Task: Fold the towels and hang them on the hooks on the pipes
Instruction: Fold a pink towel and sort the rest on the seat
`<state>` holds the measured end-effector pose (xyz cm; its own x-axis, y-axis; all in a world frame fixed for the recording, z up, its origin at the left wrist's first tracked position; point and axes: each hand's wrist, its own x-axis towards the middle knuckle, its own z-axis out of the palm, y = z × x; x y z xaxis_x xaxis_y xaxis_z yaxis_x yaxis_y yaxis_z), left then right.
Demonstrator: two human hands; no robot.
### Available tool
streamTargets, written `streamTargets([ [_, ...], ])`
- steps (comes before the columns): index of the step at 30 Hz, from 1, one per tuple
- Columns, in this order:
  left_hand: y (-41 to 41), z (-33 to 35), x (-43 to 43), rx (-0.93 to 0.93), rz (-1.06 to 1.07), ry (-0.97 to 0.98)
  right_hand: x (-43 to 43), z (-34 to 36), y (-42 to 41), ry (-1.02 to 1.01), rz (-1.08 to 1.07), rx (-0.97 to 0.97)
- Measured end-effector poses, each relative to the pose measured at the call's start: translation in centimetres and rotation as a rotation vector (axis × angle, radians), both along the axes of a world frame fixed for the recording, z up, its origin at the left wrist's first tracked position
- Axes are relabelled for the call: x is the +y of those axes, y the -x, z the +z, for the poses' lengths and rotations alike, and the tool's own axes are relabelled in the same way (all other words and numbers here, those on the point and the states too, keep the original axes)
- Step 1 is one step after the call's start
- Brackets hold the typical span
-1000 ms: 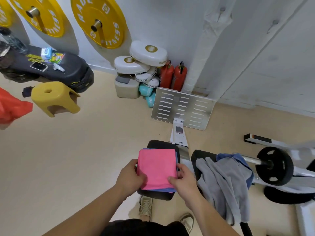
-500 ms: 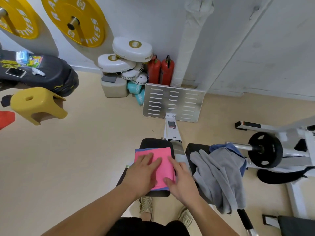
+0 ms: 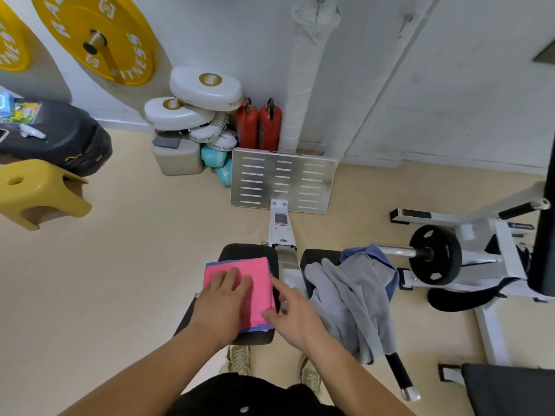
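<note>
A second ago both hands gripped the sides of the pink towel. The left hand has since slid on top and lies flat. The right hand has let go, its fingers loose beside the right edge.

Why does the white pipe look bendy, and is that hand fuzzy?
Head view: the wide-angle lens bows the white pipe; in the same view the right hand looks slightly smeared, the pink towel crisp.

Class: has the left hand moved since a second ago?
Yes. The left hand slid rightward from the left edge of the pink towel onto its top, judged against the black pad.
</note>
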<state>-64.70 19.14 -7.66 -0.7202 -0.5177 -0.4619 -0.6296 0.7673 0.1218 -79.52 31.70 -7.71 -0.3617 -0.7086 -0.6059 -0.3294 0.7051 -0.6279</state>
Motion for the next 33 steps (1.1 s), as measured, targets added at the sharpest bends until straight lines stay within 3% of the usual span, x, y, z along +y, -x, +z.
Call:
streamTargets([
  [4,3.9,2.6,2.9,0.120,-0.017,0.032,4.4,2.0,2.4,0.089,-0.310,-0.133],
  [7,8.2,4.3,7.0,0.330,0.047,-0.189,8.6,3.8,5.3,0.131,-0.392,-0.064],
  [11,13.9,4.5,11.9,0.268,0.212,-0.594,14.2,5.2,9.4,0.100,-0.508,-0.054],
  [14,17.1,3.4,14.6,0.231,0.402,-0.655,18.0,5.7,12.0,0.073,-0.577,-0.062],
  [21,20.5,0.9,18.0,0.300,0.922,-0.597,23.1,5.6,16.3,0.005,-0.586,-0.105],
  [33,20.2,1.9,21.1,0.386,1.205,-0.870,21.8,4.3,17.3,-0.013,-0.392,-0.251],
])
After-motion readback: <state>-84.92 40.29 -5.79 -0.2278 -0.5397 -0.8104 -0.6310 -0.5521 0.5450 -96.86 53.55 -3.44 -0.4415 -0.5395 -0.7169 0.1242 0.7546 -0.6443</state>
